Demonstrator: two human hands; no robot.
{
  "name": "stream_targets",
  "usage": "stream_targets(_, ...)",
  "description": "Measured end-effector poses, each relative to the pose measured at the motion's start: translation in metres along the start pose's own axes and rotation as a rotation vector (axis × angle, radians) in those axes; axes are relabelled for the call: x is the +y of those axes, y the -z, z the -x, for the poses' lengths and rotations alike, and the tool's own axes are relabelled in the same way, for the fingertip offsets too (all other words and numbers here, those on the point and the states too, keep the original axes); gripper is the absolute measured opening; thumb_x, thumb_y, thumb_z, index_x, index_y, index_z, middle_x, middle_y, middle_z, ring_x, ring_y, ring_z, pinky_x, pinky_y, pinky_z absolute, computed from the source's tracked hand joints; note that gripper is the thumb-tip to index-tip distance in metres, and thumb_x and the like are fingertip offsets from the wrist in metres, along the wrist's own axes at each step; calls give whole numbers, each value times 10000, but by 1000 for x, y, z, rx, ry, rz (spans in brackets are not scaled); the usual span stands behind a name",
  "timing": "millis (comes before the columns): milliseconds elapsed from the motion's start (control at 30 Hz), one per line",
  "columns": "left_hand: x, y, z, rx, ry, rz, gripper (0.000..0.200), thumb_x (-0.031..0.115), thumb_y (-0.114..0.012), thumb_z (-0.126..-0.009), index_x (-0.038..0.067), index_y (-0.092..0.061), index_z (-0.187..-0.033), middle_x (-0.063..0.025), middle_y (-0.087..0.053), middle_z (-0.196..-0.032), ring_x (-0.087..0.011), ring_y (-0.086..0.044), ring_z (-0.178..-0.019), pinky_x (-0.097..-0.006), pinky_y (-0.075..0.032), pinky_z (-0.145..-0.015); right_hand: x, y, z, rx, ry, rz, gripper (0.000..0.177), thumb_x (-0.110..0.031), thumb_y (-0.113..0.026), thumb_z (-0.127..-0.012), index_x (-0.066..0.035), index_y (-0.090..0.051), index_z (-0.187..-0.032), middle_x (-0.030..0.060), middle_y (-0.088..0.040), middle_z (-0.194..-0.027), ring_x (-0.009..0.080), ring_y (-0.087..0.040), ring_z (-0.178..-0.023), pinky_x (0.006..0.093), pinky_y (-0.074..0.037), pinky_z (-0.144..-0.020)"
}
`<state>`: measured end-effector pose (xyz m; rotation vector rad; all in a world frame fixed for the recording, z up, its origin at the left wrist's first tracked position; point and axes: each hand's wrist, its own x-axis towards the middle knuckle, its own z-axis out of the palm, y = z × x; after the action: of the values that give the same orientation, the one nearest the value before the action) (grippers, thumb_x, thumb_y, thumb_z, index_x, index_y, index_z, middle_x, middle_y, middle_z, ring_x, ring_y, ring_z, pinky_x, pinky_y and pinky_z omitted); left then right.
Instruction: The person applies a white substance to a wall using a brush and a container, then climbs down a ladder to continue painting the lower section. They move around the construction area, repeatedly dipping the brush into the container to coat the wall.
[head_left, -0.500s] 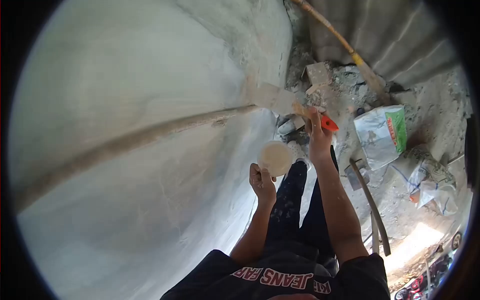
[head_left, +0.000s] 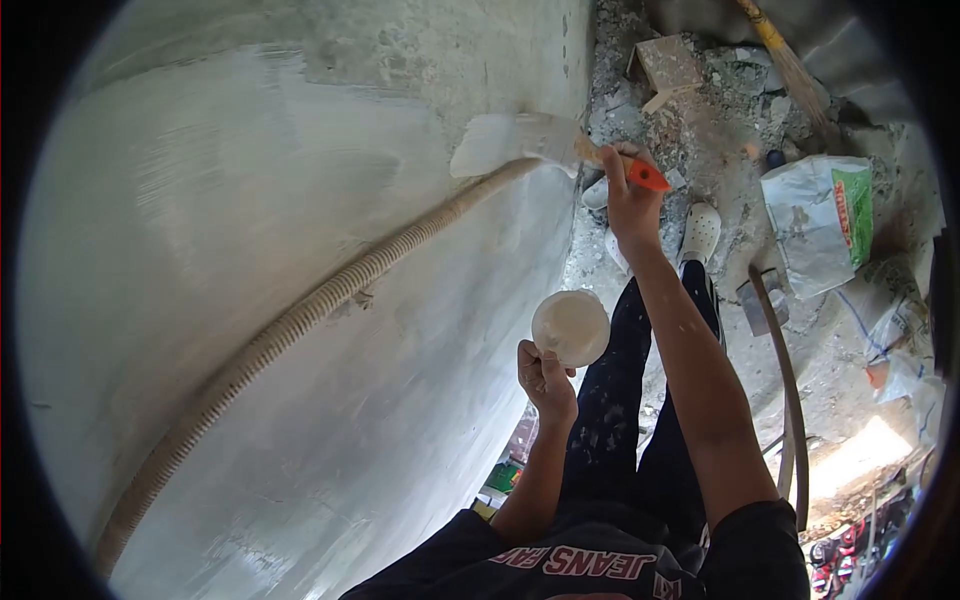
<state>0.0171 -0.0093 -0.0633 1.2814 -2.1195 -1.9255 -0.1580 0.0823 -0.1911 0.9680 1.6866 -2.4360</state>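
My left hand (head_left: 547, 382) grips the rim of a round container (head_left: 571, 328) of pale material, in front of my legs. Higher up, my right hand (head_left: 634, 195) is closed round the wooden handle of a wide brush (head_left: 548, 137) with an orange handle end. The brush's pale bristles point left and touch the wall (head_left: 420, 130), beside the upper end of a ribbed hose (head_left: 330, 297). Whitish streaks mark the wall left of the brush.
On the rubble-strewn floor are a wooden block (head_left: 668, 64), a white and green sack (head_left: 820, 222), a curved bar (head_left: 785, 370) and a plastic bag (head_left: 890, 310). My feet wear white clogs (head_left: 701, 232). A yellow-marked pole (head_left: 785, 58) stands at upper right.
The view has shifted. My right hand and the brush have moved up, farther from the container. The container in my left hand sits slightly lower and farther right in view.
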Motion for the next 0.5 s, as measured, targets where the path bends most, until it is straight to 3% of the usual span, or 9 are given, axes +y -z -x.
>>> stream_targets(67,2,-4,1,24,12,-76,179,214,-508,-883,128,-358,-839,-2,-471,-675,-56,-417,-530,-218,-333,-454,14,-3,-13,110,244,234,146,-156,-633,-876,-25,-574,-904,38,-592,-743,62,-524,-638,217,-416,-558)
stream_targets(233,2,-6,1,31,-4,-31,175,210,-506,-883,126,-360,-835,-5,-469,-653,-61,-412,-515,-216,-328,-446,4,-9,-19,114,284,297,114,-141,-656,-841,-49,-589,-848,54,-604,-686,123,-567,-600,270,-441,-559)
stream_targets(300,3,-4,2,27,-11,-38,173,208,-506,-881,125,-364,-829,-6,-472,-656,-62,-414,-517,-216,-331,-448,-2,-10,-16,43,505,602,114,-144,-663,-828,-60,-587,-824,63,-585,-643,136,-561,-569,290,-439,-545)
stream_targets(333,3,-2,2,27,-15,-50,171,206,-507,-880,125,-367,-824,-7,-475,-658,-63,-417,-519,-217,-333,-450,-5,-12,-13,42,511,601,114,-144,-663,-828,-60,-587,-824,63,-585,-643,136,-561,-569,290,-439,-545)
stream_targets(400,2,1,2,37,-16,-32,172,206,-508,-881,124,-371,-820,-8,-479,-660,-64,-419,-519,-217,-335,-450,-11,-19,-4,-50,194,554,118,-145,-665,-824,-60,-583,-824,73,-559,-624,135,-547,-557,272,-428,-557)
stream_targets(500,2,6,1,44,-29,-10,178,211,-513,-883,121,-375,-817,-10,-482,-659,-64,-419,-514,-217,-337,-448,-29,-25,9,-80,203,297,132,-145,-656,-837,-49,-572,-804,47,-554,-614,124,-520,-542,263,-420,-564)
